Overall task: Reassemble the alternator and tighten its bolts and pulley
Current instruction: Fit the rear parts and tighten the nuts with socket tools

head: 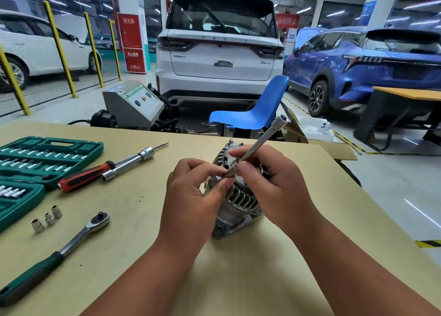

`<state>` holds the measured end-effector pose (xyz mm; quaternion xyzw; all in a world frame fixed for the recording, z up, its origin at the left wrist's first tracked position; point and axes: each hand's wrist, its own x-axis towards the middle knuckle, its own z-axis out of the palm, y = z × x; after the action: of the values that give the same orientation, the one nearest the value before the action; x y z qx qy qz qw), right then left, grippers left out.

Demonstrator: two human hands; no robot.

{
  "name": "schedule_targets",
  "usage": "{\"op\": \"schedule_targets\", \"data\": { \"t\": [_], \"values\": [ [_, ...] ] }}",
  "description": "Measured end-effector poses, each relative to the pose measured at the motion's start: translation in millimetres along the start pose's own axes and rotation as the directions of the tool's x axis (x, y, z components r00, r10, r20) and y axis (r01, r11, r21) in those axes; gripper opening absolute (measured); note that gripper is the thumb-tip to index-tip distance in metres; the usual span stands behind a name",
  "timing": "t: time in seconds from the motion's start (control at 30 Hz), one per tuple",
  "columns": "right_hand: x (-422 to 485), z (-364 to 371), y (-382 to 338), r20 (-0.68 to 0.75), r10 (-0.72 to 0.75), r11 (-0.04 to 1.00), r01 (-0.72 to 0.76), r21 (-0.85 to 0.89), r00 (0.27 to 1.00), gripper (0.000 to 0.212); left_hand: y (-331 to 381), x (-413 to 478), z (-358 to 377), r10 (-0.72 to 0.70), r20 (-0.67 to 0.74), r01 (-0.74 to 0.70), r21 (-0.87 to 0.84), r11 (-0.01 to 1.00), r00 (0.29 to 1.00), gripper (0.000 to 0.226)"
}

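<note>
Workshop floor fills the background with three cars: a white car (35, 50) upper left, an SUV (222, 53) at middle, a blue car (370, 65) upper right. On the tan table (133, 256), far left, an open green case (95, 146) holds rows of bits. Below it stand three loose sockets (49, 219) beside one ratchet (71, 244). One screwdriver (86, 174) and one socket bar (133, 159) lie side by side, right of the case. At centre the alternator (241, 201) sits on the table, half hidden by both hands. The left hand (191, 196) pinches a rod (265, 141) at its lower end, and the right hand (274, 186) curls round it. One blue chair (257, 110) stands beyond.
</note>
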<state>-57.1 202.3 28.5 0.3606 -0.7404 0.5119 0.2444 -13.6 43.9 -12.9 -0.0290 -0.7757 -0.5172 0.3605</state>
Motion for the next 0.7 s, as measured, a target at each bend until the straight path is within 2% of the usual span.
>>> {"op": "schedule_targets", "data": {
  "t": [0.27, 0.7],
  "values": [
    [1.6, 0.4, 0.4, -0.019, 0.022, 0.999, -0.022, -0.025, 1.000, 0.020, 0.2, -0.1, 0.8, 0.008, -0.004, -0.008, 0.030, 1.000, 1.000, 0.026],
    [0.2, 0.4, -0.1, -0.021, 0.025, 1.000, -0.025, -0.015, 0.999, 0.018, -4.3, -0.5, 0.6, 0.040, 0.034, -0.037, -0.075, 0.997, 0.999, 0.023]
  ]
}}
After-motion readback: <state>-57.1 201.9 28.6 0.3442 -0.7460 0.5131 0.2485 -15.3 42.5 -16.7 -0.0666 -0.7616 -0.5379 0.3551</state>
